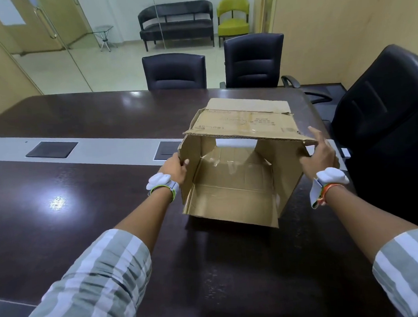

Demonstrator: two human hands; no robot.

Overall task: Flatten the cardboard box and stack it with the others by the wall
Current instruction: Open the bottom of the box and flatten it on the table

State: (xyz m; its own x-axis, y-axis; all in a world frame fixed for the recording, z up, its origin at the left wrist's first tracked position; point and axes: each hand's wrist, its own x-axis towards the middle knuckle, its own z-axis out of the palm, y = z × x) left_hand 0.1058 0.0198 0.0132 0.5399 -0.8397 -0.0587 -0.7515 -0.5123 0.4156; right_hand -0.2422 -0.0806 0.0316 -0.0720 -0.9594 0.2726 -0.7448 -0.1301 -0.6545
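Observation:
A brown cardboard box (238, 181) lies on its side on the dark table (82, 190), its open end facing me and its flaps spread. Light shows through a gap at its far end. My left hand (175, 166) grips the box's left wall, thumb inside and fingers outside. My right hand (319, 151) rests against the right wall just under the top panel's corner, fingers spread and raised. No stack of flattened boxes is in view.
Black office chairs stand behind the table (174, 71), (254, 60) and at its right end (386, 113). A grey strip with cable hatches (52, 149) crosses the tabletop. Beyond a glass partition are a black sofa (176, 23), a green chair (233, 17) and a small glass-topped side table (104, 37).

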